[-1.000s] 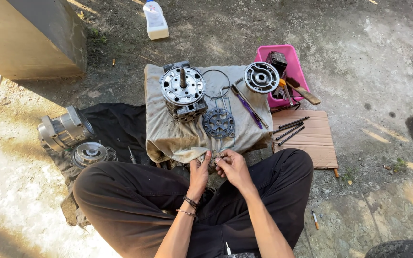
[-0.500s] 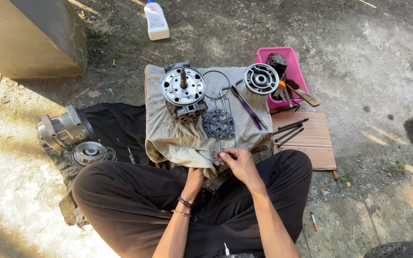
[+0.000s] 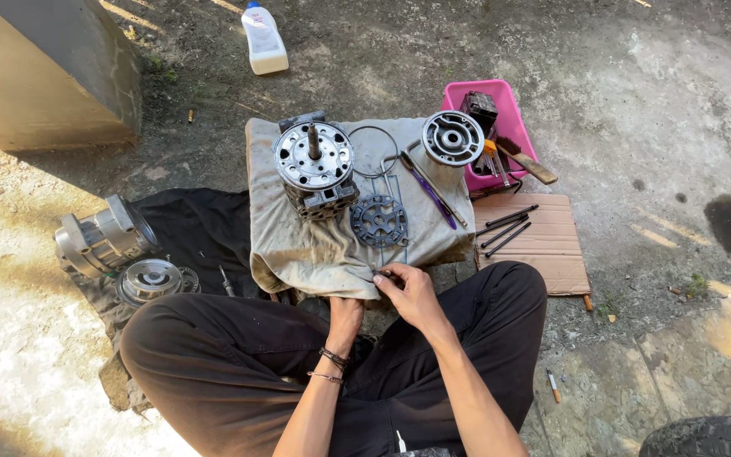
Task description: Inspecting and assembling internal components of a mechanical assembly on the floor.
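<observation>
I sit cross-legged on the ground in black trousers. My right hand point(image 3: 409, 294) pinches a small dark part at the near edge of a dirty grey cloth point(image 3: 315, 245). My left hand point(image 3: 344, 315) rests low just below that edge, fingers curled under, and what it holds is hidden. On the cloth stand a round metal compressor body with a shaft point(image 3: 315, 165), a dark toothed disc point(image 3: 379, 220), a thin wire ring point(image 3: 374, 152) and a round ribbed end plate point(image 3: 453, 138).
A pink tray point(image 3: 501, 101) with tools and a brush sits at the back right. Long bolts point(image 3: 508, 227) lie on cardboard point(image 3: 543, 250). Metal housings point(image 3: 103, 239) rest on a black cloth at the left. A white bottle point(image 3: 264, 38) stands behind, beside a concrete block point(image 3: 44, 68).
Both hands were together at the cloth's near edge. My left hand has dropped down toward my lap, while my right hand stays at the edge with the small part.
</observation>
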